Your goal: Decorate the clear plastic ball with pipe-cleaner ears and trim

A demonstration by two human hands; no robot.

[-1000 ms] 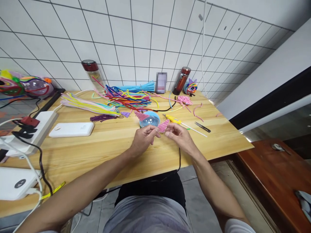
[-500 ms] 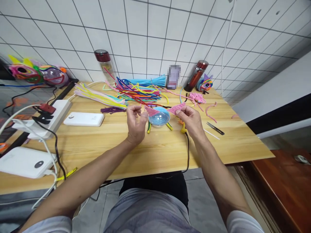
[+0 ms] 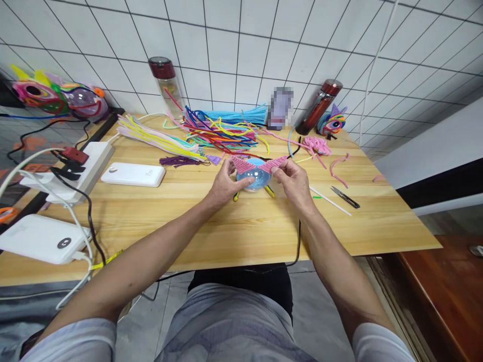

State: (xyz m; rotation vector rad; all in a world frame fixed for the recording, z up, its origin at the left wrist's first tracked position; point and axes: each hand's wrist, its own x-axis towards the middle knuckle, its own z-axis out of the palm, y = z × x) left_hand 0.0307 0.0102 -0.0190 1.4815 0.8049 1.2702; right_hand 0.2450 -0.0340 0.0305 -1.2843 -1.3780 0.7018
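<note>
A ball (image 3: pixel 260 177) sits between my left hand (image 3: pixel 222 185) and right hand (image 3: pixel 295 182); from it, a power bank (image 3: pixel 133 174) lies at nine o'clock, pipe cleaners (image 3: pixel 222 133) at eleven, snips (image 3: pixel 345 197) at three.

Left fingers (image 3: pixel 228 167) — partly behind pink triangle (image 3: pixel 242 165); phone (image 3: pixel 279 108) — pixelated.

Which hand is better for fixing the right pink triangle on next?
Probably the right hand: it pinches the right pink triangle by the clear ball, while the left hand is at the ball's other side.
</note>
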